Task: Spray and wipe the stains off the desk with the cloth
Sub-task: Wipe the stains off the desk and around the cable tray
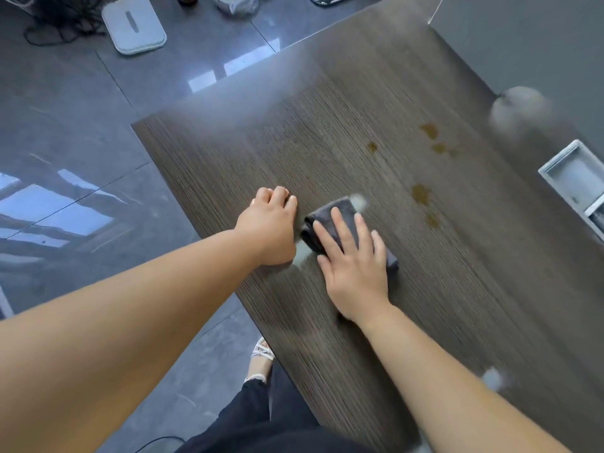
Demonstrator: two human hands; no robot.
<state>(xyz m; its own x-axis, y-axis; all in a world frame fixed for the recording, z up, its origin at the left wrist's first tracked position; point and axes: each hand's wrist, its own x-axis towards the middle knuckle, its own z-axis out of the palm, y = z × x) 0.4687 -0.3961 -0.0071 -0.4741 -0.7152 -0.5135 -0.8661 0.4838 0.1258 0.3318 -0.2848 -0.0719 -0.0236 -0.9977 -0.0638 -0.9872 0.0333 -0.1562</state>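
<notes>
A single wide-angle view from a camera worn on the person's head, looking forward and steeply down onto a dark wood-grain table (359,93) that slants from the bottom centre to the upper right. The camera is close: both bare forearms reach in from the bottom edge, with the left hand (271,223) and right hand (354,269) near the centre. Glossy grey floor (81,142) fills the left side, and the wearer's own sandalled foot (261,358) shows below.

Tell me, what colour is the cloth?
The cloth is dark grey, clearest in the head view.
</notes>
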